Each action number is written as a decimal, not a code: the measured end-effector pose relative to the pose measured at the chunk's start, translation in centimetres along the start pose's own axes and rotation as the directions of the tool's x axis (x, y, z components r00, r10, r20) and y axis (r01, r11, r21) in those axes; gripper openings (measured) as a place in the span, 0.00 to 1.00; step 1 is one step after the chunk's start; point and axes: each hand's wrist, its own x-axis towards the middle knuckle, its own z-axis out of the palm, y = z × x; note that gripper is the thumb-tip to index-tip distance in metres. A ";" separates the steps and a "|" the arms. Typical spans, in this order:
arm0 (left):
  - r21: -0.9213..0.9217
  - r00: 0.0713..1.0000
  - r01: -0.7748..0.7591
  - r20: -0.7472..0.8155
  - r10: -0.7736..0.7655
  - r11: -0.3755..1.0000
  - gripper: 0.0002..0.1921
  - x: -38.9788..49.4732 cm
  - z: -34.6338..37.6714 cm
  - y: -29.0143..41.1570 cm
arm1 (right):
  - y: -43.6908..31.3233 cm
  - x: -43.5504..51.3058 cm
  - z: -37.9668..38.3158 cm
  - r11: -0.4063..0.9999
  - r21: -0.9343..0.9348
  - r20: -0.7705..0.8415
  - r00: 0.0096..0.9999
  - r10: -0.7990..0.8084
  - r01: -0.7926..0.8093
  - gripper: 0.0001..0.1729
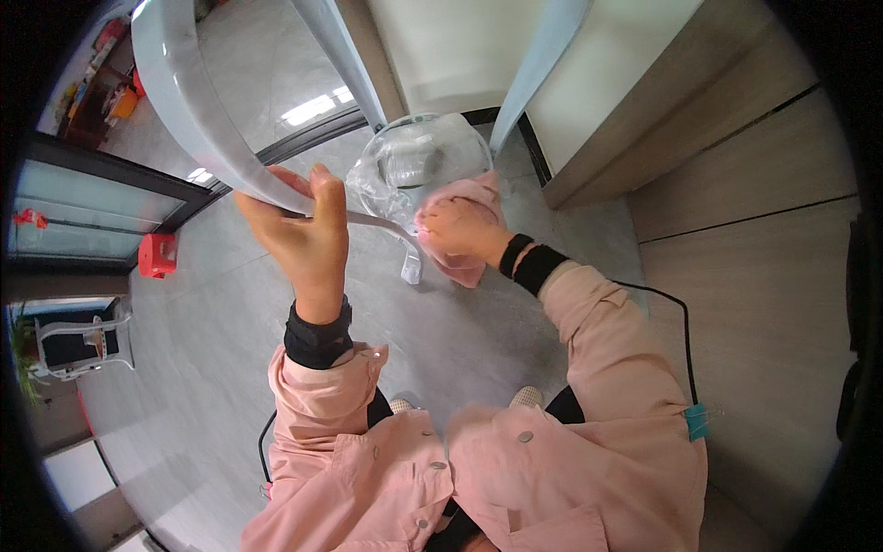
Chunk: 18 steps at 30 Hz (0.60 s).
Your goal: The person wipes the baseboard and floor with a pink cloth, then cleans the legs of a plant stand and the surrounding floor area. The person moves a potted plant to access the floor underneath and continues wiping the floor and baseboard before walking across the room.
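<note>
My left hand (307,231) is wrapped around a curved white leg (207,131) of a stand, with the thumb on its near side. The leg sweeps from the upper left down to a foot (412,269) above the grey floor. My right hand (461,224) holds a bunched pink cloth (465,269) beside the lower end of this leg. Just beyond the hands, clear plastic packaging (421,148) with pale round items inside rests on the stand's low round shelf. Another white leg (541,65) rises behind it at the right.
Wood-grain panels (745,276) run along the right, and a pale wall (448,55) stands behind the stand. A dark-framed glass door (96,207) and a red plastic stool (159,255) are at the left. Farther left stands a white curved-legged piece of furniture (86,338).
</note>
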 end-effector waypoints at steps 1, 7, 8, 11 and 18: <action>-0.010 1.000 0.025 -0.002 -0.025 1.000 0.16 0.0 0.0 0.0 | 0.8 -0.7 -0.6 0.992 -0.106 -0.056 0.995 -0.080 0.074 0.12; -0.038 1.000 0.020 -0.001 -0.020 0.999 0.17 0.0 0.1 -0.1 | 3.4 -2.7 0.4 0.936 -0.284 -0.220 0.965 0.146 -0.206 0.13; -0.038 0.999 0.035 -0.018 -0.036 0.999 0.17 0.0 0.2 -0.1 | 3.4 -2.6 0.9 0.938 -0.273 -0.298 0.946 0.130 -0.215 0.13; -0.024 0.999 0.005 -0.041 -0.006 1.000 0.16 0.2 0.3 0.0 | 2.3 -1.7 1.9 0.933 -0.198 -0.270 0.932 0.243 -0.301 0.12; -0.067 0.996 0.050 -0.067 -0.055 0.997 0.18 0.2 0.6 0.0 | -1.9 1.1 3.1 0.860 0.333 -0.078 0.897 0.435 -0.388 0.13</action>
